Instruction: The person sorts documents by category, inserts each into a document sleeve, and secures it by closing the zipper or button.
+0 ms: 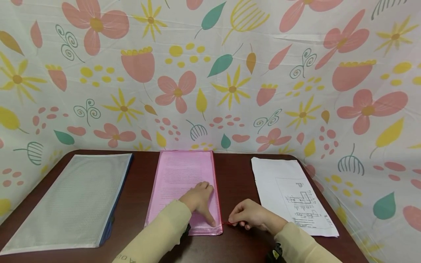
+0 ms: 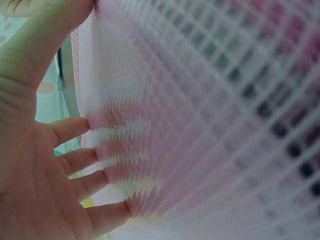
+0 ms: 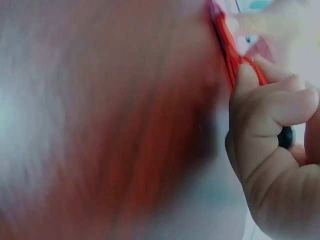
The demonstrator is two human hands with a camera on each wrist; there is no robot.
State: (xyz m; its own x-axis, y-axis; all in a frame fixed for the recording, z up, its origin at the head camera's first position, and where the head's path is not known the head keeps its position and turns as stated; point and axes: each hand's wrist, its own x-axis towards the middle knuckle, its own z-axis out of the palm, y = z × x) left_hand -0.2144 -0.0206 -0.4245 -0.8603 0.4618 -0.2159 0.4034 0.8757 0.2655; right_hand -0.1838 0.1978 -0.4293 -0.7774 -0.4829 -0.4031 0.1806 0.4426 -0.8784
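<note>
A pink mesh zipper pouch [image 1: 181,171] with printed paper showing through lies in the middle of the table. My left hand [image 1: 200,201] rests on it with fingers spread, the thumb near its lower right corner. In the left wrist view the fingertips [image 2: 117,215] touch the pink mesh. At that corner my right hand [image 1: 251,215] pinches a thin red cord [image 3: 231,47] between thumb and forefinger. The cord runs to the pouch's red zipper edge, seen in the head view along the right side.
On the left lies a whitish mesh pouch [image 1: 75,193] with a blue edge. White sheets [image 1: 279,175] with a printed drawing lie at the right, close to my right hand. The dark brown table [image 1: 235,175] meets a flower-patterned cloth [image 1: 210,91] at the back and sides.
</note>
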